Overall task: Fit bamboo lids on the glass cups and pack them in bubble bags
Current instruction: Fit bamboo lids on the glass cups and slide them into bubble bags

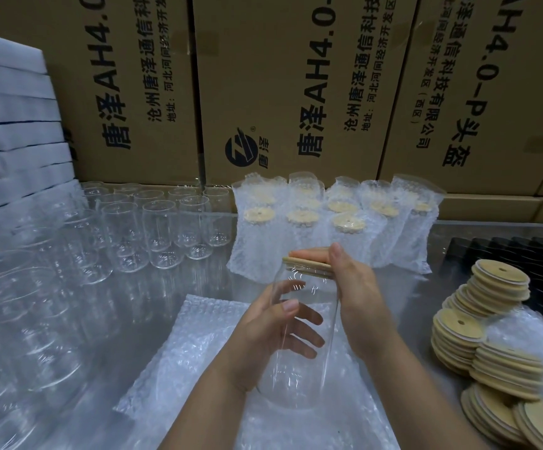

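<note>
One glass cup (299, 381) is in work, held up off the counter (153, 293) in front of the person, over a flat pile of bubble bags (198, 345). The left hand (263, 339) is wrapped round the cup's body, thumb on the near side and fingers showing through the glass. The right hand (357, 287) lies over the bamboo lid (302, 264) on the cup's mouth, fingers flat across the top and thumb raised clear. It presses rather than grips.

This looks like the lid-fitting step. Whether the lid is pushed fully home I cannot tell, since the hand covers most of it. The next move probably calls for an even push until the lid sits level, then a bag opened from the pile and the cup slid in. Tilting it could let a loose lid drop off.

The cup is clear, tall and empty, narrowing slightly toward the mouth. The lid is a thin pale disc.

Behind it, packed cups (328, 222) stand bagged in rows, lids showing through the wrap. To the left stand many bare cups (156, 228), and to the right lie stacks of spare lids (477, 336). Printed cardboard boxes (279, 92) form the back wall, with white foam sheets (13, 125) piled at far left.
</note>
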